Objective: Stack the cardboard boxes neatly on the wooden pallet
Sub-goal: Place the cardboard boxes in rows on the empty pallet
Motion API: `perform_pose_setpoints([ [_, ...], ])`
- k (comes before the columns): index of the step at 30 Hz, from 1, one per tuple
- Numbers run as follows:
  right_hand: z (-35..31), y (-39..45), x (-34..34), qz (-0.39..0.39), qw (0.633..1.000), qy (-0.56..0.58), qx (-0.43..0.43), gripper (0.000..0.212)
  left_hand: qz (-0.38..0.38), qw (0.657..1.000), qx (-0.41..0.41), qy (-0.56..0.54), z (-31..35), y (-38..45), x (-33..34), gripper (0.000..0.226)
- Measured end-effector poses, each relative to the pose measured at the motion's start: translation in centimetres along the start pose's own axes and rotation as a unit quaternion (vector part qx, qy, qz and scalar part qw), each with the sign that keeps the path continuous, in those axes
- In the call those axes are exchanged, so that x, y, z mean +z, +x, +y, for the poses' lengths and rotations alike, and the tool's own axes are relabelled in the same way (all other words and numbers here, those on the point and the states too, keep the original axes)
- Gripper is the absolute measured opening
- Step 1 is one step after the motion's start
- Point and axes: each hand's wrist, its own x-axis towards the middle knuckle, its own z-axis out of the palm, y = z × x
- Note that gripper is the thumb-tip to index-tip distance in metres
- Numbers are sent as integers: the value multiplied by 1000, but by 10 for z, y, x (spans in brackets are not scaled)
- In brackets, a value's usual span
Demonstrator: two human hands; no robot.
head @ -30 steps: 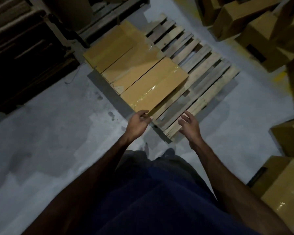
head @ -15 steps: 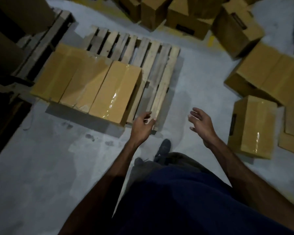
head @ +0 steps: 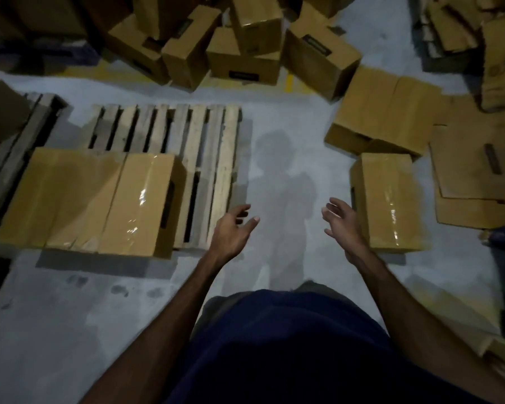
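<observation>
Both the left hand (head: 231, 231) and the right hand (head: 343, 225) hang empty, fingers loosely spread, above the floor (head: 280, 158). Taped boxes (head: 99, 199) sit on the wooden pallet (head: 213, 153); a single box (head: 388, 199) stands just beside the right hand.

Taped cardboard boxes (head: 91, 199) lie flat along wooden pallet's (head: 213, 158) near edge; others scattered.

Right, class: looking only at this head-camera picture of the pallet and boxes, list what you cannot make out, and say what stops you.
- Box count on the wooden pallet: motion blur smears the seams of the stacked boxes.
- Dark label on the pile box: too small and blurred to read.
- Lower part of the taped box: right hand and forearm cover part of its near side.
- Flattened cardboard: cut by the right edge.
</observation>
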Motion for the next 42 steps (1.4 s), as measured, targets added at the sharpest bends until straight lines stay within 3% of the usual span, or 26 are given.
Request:
perform_pose_setpoints([
  [9, 32, 43, -183, 136, 990, 24, 34, 48, -144, 985, 75, 55, 135, 59, 173, 51],
  [16, 64, 57, -258, 205, 967, 95, 115, 48, -256, 958, 82, 101, 192, 108, 270, 51],
  [23, 78, 90, -326, 251, 950, 53, 178, 43, -313, 944, 46, 93, 217, 174, 364, 52],
  [27, 73, 120, -364, 250, 943, 13, 221, 44, -329, 940, -17, 90, 221, 212, 410, 53],
  [33, 70, 196, -402, 209, 953, -22, 218, 49, -329, 936, -68, 103, 232, 262, 461, 56],
  [42, 135, 323, -463, 95, 969, -77, 217, 55, -253, 950, -171, 67, 191, 313, 548, 56],
])
